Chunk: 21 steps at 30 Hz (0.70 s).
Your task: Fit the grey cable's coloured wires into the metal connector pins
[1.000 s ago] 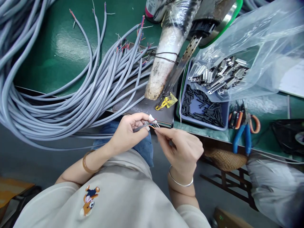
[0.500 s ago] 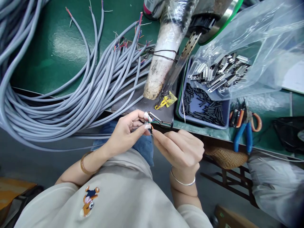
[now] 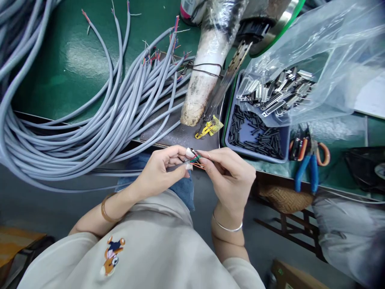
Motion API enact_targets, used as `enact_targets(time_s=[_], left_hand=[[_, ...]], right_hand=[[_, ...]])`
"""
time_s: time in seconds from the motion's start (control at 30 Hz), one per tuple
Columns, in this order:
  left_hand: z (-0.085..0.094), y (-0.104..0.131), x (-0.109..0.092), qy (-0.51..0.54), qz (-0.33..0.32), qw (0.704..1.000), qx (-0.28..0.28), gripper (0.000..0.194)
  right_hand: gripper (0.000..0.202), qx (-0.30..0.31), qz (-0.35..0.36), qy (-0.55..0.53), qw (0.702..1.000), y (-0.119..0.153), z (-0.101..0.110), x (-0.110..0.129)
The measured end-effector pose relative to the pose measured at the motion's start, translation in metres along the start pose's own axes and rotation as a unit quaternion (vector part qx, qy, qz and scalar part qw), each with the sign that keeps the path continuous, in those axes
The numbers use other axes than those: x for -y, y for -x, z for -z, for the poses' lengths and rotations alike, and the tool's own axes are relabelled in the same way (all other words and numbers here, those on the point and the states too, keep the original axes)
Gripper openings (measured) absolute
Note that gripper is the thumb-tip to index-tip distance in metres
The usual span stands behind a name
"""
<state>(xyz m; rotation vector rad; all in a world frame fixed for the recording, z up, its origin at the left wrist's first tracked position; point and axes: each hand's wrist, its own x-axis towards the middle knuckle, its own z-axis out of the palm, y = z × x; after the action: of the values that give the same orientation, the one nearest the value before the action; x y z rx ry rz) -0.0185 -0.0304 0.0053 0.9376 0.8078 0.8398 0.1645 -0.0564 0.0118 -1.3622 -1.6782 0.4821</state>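
My left hand (image 3: pixel 161 170) pinches the stripped end of a grey cable (image 3: pixel 177 165) just in front of the table edge. Thin coloured wires (image 3: pixel 197 160), red, green and orange, fan out from that end. My right hand (image 3: pixel 231 174) meets it from the right, thumb and forefinger closed on those coloured wires. Both hands hover over my lap, below the dark plate (image 3: pixel 180 134) on the table. Whether a small metal part sits between the fingers is too small to tell.
A big bundle of grey cables (image 3: pixel 90 120) covers the green table's left. A stained white cylinder (image 3: pixel 204 80) leans at centre. A blue tray (image 3: pixel 285 154) holds black tubes, a plastic bag (image 3: pixel 331 52) of metal connector shells lies over it, and blue pliers (image 3: pixel 303 170) lie at right.
My right hand has risen and closed in on the cable end, its fingers now gripping the coloured wires. The left hand stays nearly in place, holding the cable.
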Motion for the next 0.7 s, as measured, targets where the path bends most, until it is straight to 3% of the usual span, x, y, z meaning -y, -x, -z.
enact_targets(time_s=[0.2, 0.37, 0.7], left_hand=[[-0.0004, -0.0005, 0.0029, -0.007, -0.011, 1.0, -0.008, 0.021], [0.0, -0.0019, 0.0041, -0.008, -0.042, 0.999, -0.014, 0.023], [-0.0001, -0.0025, -0.001, 0.023, 0.005, 1.0, -0.016, 0.026]], right_hand=[[0.009, 0.021, -0.048, -0.034, 0.998, -0.0027, 0.0001, 0.0049], [0.014, 0.036, -0.087, -0.043, 0.995, -0.0024, -0.001, 0.0038], [0.012, 0.039, -0.069, -0.047, 0.996, -0.0022, -0.0017, 0.0035]])
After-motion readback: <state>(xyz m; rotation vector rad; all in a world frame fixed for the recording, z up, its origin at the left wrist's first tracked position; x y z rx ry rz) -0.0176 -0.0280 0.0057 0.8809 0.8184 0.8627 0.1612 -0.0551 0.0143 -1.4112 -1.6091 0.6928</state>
